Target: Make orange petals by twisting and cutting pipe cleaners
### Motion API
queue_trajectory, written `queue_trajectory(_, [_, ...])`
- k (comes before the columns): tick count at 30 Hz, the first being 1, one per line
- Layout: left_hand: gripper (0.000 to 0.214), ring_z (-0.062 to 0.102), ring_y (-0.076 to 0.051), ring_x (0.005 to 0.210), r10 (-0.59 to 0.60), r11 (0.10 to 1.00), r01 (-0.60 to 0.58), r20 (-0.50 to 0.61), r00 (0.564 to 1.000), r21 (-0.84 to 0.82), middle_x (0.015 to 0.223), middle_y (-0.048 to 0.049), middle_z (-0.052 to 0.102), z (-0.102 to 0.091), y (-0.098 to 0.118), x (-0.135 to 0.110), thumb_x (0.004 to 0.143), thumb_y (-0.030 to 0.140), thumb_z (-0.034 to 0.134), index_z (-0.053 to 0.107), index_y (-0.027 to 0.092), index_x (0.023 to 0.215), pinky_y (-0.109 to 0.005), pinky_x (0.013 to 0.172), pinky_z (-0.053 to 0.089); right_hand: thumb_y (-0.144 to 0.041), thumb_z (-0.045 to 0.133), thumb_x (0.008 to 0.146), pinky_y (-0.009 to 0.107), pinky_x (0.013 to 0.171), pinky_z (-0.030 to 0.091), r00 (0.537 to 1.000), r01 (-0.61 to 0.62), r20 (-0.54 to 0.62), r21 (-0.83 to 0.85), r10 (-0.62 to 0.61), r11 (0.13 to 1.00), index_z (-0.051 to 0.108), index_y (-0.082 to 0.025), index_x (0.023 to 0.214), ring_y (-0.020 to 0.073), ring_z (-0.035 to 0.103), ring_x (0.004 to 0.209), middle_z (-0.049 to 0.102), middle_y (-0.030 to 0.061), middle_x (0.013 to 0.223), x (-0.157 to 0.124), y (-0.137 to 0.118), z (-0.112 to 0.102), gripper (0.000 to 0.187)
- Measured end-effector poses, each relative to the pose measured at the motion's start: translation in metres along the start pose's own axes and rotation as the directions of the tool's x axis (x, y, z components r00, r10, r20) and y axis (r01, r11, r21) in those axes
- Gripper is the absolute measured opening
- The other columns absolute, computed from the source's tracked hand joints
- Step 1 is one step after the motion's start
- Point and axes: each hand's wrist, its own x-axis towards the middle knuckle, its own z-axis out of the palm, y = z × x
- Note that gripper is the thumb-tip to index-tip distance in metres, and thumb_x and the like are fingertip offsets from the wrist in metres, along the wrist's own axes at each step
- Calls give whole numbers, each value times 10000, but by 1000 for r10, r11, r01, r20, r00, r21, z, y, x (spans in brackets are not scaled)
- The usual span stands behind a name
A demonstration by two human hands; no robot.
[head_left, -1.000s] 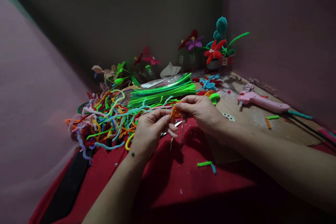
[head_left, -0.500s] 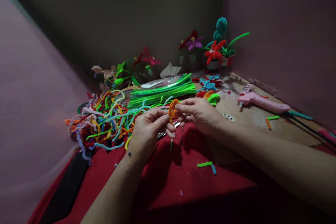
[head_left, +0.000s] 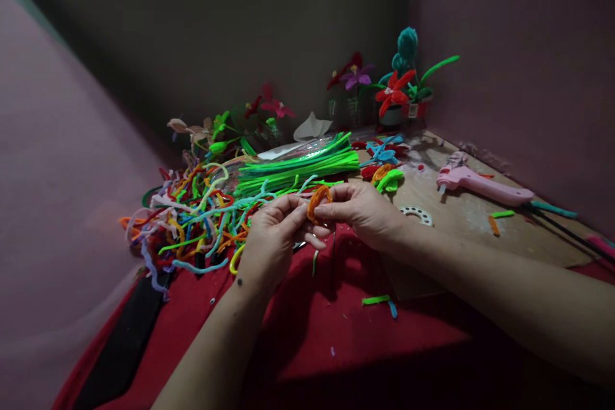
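Both my hands meet over the red cloth [head_left: 336, 333] and pinch one bent orange pipe cleaner [head_left: 318, 197]. My left hand [head_left: 273, 240] grips its left side with thumb and fingers closed. My right hand [head_left: 362, 208] holds the right side, fingers curled round it. The orange piece is looped into a small curved shape between the fingertips. Just beyond the hands lies a tangled heap of coloured pipe cleaners [head_left: 196, 211] and a straight bundle of green pipe cleaners [head_left: 298, 166].
A pink glue gun [head_left: 475, 182] lies on the wooden board [head_left: 456, 218] at right, its cord trailing off. Finished pipe-cleaner flowers [head_left: 394, 90] stand in pots by the back wall. Small cut scraps [head_left: 377, 300] lie on the cloth. Walls close in on left and right.
The hands have shifted slightly and turned the orange pipe cleaner, so its loop now shows more openly between the fingertips. Nothing else on the table has moved.
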Motion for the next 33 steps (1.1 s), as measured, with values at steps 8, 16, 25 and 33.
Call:
queue_trajectory(8, [160,635,-134,516,-18,998,19,-6,1000,54,626,-29,646,-1,0,2,760,265,599,524,124,769,-211,504,496,-262,747,584,234,525,395,999,-44,-27,92,46,995,593,-117,655,77,504,502,568,-12,570,3,2,-2,222])
queue_trajectory(16, [91,625,-142,490,17,968,-20,16,1000,249,603,-12,647,5,2,-2,784,219,542,490,158,742,-246,516,506,-253,694,649,213,456,366,988,-1,-154,76,13,997,575,-118,651,62,473,457,573,-7,571,5,2,-2,180])
queue_trajectory(25, [170,609,-140,477,-21,970,3,75,997,241,615,-10,644,3,2,-4,796,318,541,552,154,840,-259,497,504,-257,669,663,209,447,371,963,66,-262,30,-56,997,553,-128,647,61,473,440,554,-27,547,5,3,0,174])
queue_trajectory(33, [168,497,-91,356,-72,973,66,15,997,221,502,0,594,2,5,-2,759,287,591,544,131,720,-183,341,400,-276,688,650,227,462,380,996,21,-91,182,-4,983,609,-121,696,75,486,463,582,-1,577,6,2,-4,180])
